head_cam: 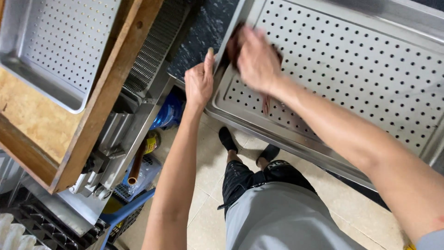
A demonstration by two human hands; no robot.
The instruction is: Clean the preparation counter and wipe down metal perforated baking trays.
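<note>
Gripping the near-left rim of a big perforated steel tray (351, 69), the left hand (200, 83) is closed on its edge, thumb up. Right hand (256, 58) is blurred, fingers curled over a dark reddish cloth (233, 44) pressed in the tray's corner. Second perforated tray (51, 41) sits on a wooden board (32, 120) well left; metal frame (138, 115), blue container (169, 113) below, between them.

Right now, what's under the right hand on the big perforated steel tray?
A dark reddish-brown cloth lies under the right hand, pressed on the big perforated steel tray near its corner. The hand covers most of the cloth; the tray surface beneath is hidden. The left hand grips the rim.
</note>
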